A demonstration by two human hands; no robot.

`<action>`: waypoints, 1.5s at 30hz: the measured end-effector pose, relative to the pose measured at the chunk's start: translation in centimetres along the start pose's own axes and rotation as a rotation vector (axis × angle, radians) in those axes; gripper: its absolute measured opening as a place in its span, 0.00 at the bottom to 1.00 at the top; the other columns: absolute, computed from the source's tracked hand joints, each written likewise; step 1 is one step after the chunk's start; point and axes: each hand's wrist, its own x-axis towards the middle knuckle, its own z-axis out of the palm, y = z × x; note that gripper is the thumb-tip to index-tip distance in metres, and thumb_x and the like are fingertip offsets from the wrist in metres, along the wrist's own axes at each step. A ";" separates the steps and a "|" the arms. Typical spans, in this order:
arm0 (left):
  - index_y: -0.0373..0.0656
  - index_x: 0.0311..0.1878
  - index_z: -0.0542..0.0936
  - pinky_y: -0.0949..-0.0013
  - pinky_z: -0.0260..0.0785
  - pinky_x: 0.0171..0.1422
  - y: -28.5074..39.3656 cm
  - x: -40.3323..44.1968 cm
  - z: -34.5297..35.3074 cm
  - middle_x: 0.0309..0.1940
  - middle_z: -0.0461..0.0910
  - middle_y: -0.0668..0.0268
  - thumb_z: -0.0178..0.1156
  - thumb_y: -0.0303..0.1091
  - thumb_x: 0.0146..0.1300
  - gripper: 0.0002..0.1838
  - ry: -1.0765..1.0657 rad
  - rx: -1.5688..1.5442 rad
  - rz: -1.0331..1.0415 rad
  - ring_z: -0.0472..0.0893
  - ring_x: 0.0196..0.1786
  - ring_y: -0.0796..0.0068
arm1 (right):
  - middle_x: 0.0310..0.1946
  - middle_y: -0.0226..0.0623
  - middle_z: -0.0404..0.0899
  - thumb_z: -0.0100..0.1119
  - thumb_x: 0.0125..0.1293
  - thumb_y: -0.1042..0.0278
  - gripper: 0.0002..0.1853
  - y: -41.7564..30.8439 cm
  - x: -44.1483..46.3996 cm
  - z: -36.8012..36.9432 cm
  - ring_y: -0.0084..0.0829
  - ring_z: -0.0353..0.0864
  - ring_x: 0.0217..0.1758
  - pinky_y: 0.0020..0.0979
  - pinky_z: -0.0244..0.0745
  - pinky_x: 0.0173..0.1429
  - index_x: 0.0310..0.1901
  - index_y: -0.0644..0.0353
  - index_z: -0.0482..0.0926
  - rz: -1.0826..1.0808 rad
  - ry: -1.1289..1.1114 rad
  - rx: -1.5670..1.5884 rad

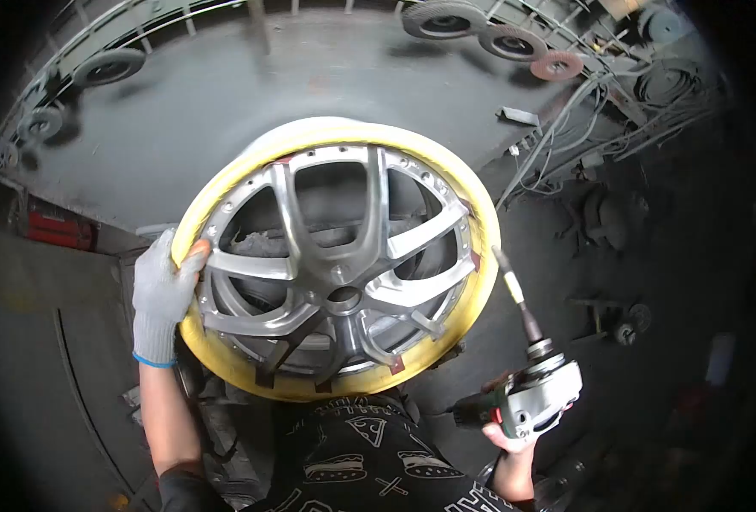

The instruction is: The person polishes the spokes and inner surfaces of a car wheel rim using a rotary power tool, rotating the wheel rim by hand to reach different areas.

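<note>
1. A silver, multi-spoked metal wheel [339,275] with yellow covering [482,198] round its rim is at the centre, before a black printed shirt [352,448].
2. The left hand [163,286], in a pale knitted glove, grips the rim's left side, thumb in front.
3. The right hand [513,439] grasps a silver-and-dark power tool [542,394], its slim tip [508,275] near the rim's right edge.
4. Round discs [444,20] line the rack [181,15] above.

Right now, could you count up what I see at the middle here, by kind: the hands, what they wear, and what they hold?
Hands: 2 (left hand, right hand)
Glove: 1, on the left hand
Wheel: 1, yellow round its edge
Power tool: 1, in the right hand
Total: 5
</note>
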 end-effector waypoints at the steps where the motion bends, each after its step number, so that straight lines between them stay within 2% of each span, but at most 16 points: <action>1: 0.37 0.36 0.79 0.68 0.67 0.31 0.0 0.0 0.2 0.21 0.75 0.62 0.66 0.42 0.65 0.16 -0.012 0.011 0.010 0.76 0.23 0.70 | 0.48 0.46 0.76 0.82 0.41 0.61 0.45 0.4 -0.5 -0.2 0.43 0.80 0.51 0.43 0.78 0.53 0.62 0.65 0.66 0.008 -0.027 -0.062; 5: 0.37 0.51 0.81 0.68 0.68 0.31 0.8 -0.8 -0.1 0.29 0.77 0.65 0.66 0.36 0.65 0.16 0.130 0.057 0.057 0.73 0.22 0.75 | 0.49 0.47 0.79 0.80 0.42 0.61 0.43 0.4 -0.1 -0.3 0.42 0.81 0.53 0.42 0.76 0.56 0.61 0.64 0.69 0.024 -0.169 -0.211; 7: 0.36 0.60 0.78 0.70 0.70 0.36 1.6 -1.3 -1.1 0.37 0.79 0.62 0.65 0.33 0.66 0.21 0.469 0.383 0.283 0.76 0.29 0.76 | 0.51 0.45 0.79 0.79 0.44 0.61 0.41 1.6 0.5 -0.3 0.41 0.81 0.53 0.42 0.75 0.57 0.60 0.62 0.70 -0.061 -0.242 -0.316; 9: 0.32 0.64 0.75 0.74 0.71 0.49 4.0 -4.2 -1.1 0.53 0.81 0.60 0.55 0.30 0.73 0.20 0.458 -0.096 -0.097 0.77 0.41 0.79 | 0.52 0.44 0.79 0.78 0.45 0.60 0.40 2.3 1.4 -0.2 0.40 0.81 0.54 0.42 0.74 0.58 0.60 0.61 0.71 -0.087 -0.277 -0.313; 10: 0.32 0.63 0.76 0.75 0.70 0.43 4.5 -4.8 -0.6 0.50 0.82 0.62 0.54 0.28 0.73 0.18 0.506 0.047 0.165 0.75 0.37 0.81 | 0.52 0.45 0.78 0.79 0.45 0.59 0.40 2.6 1.9 -0.1 0.41 0.80 0.54 0.42 0.74 0.58 0.61 0.61 0.71 -0.074 -0.286 -0.277; 11: 0.32 0.60 0.78 0.75 0.70 0.41 6.4 -6.9 -0.2 0.47 0.82 0.60 0.56 0.31 0.72 0.17 0.361 -0.250 0.038 0.75 0.34 0.81 | 0.53 0.45 0.78 0.79 0.45 0.57 0.41 2.8 2.5 0.0 0.41 0.80 0.55 0.43 0.73 0.59 0.61 0.61 0.70 -0.041 -0.288 -0.219; 13: 0.36 0.39 0.84 0.66 0.75 0.44 10.5 -8.9 1.7 0.34 0.84 0.60 0.62 0.35 0.63 0.11 0.065 -0.206 0.091 0.83 0.38 0.71 | 0.54 0.46 0.77 0.79 0.45 0.55 0.42 2.8 3.6 -0.1 0.42 0.79 0.56 0.44 0.73 0.60 0.62 0.60 0.70 0.024 -0.297 -0.109; 16: 0.41 0.54 0.83 0.60 0.76 0.51 15.3 -9.7 4.0 0.40 0.86 0.56 0.70 0.45 0.58 0.24 -0.705 -0.254 0.036 0.86 0.44 0.55 | 0.56 0.47 0.75 0.79 0.44 0.52 0.44 3.0 4.5 -0.1 0.43 0.78 0.58 0.45 0.72 0.61 0.62 0.60 0.70 0.097 -0.329 -0.015; 19: 0.37 0.72 0.65 0.59 0.67 0.70 16.5 -9.7 7.9 0.66 0.72 0.46 0.72 0.50 0.57 0.45 -0.950 -0.575 0.174 0.74 0.67 0.48 | 0.57 0.49 0.74 0.79 0.44 0.48 0.46 3.2 5.2 -0.4 0.45 0.76 0.59 0.46 0.71 0.62 0.63 0.60 0.69 0.134 -0.366 0.030; 22: 0.32 0.73 0.61 0.59 0.64 0.72 17.3 -10.9 11.0 0.68 0.69 0.43 0.74 0.49 0.54 0.50 -0.858 -0.970 0.171 0.73 0.69 0.52 | 0.59 0.50 0.72 0.79 0.43 0.45 0.48 3.4 5.9 -0.7 0.46 0.75 0.61 0.47 0.69 0.63 0.64 0.60 0.69 0.179 -0.392 0.062; 25: 0.30 0.73 0.59 0.60 0.65 0.70 16.3 -11.7 13.3 0.67 0.69 0.41 0.76 0.47 0.51 0.53 -0.857 -0.855 0.336 0.73 0.68 0.54 | 0.61 0.51 0.70 0.80 0.43 0.41 0.50 3.4 6.3 -0.9 0.48 0.74 0.62 0.49 0.68 0.64 0.65 0.60 0.68 0.202 -0.408 0.075; 29: 0.32 0.70 0.62 0.62 0.67 0.68 18.0 -10.5 14.9 0.62 0.73 0.46 0.79 0.45 0.44 0.54 -1.083 -0.983 0.199 0.76 0.65 0.55 | 0.56 0.52 0.73 0.83 0.36 0.41 0.56 3.1 7.0 -0.3 0.47 0.78 0.56 0.46 0.74 0.58 0.65 0.64 0.67 0.094 -0.363 -0.013; 32: 0.37 0.63 0.73 0.68 0.72 0.64 19.0 -11.4 15.2 0.56 0.80 0.59 0.75 0.37 0.54 0.35 -1.098 -1.360 -0.595 0.79 0.59 0.72 | 0.53 0.48 0.75 0.85 0.31 0.40 0.58 4.2 6.0 0.4 0.45 0.81 0.52 0.43 0.76 0.53 0.64 0.63 0.67 -0.025 -0.341 -0.099; 35: 0.37 0.64 0.71 0.68 0.72 0.64 21.6 -6.6 12.6 0.56 0.80 0.59 0.81 0.37 0.45 0.43 -0.903 -1.016 0.179 0.79 0.59 0.71 | 0.51 0.47 0.77 0.84 0.34 0.39 0.57 5.0 5.2 0.3 0.44 0.81 0.51 0.43 0.77 0.54 0.63 0.64 0.68 0.454 -0.464 0.046; 38: 0.37 0.65 0.70 0.66 0.72 0.65 22.4 -6.7 12.5 0.57 0.79 0.60 0.84 0.38 0.37 0.49 -1.033 -1.041 -0.091 0.80 0.58 0.71 | 0.51 0.47 0.76 0.84 0.36 0.40 0.54 3.8 7.5 0.4 0.42 0.81 0.52 0.43 0.77 0.54 0.62 0.63 0.69 0.209 -0.541 0.079; 45: 0.40 0.66 0.69 0.63 0.72 0.65 19.9 -10.2 14.4 0.62 0.75 0.59 0.77 0.36 0.49 0.41 -1.221 -1.366 -0.588 0.77 0.62 0.69 | 0.57 0.49 0.72 0.85 0.39 0.48 0.50 1.2 9.5 1.3 0.41 0.80 0.55 0.36 0.77 0.55 0.60 0.67 0.68 -0.076 -0.423 -0.055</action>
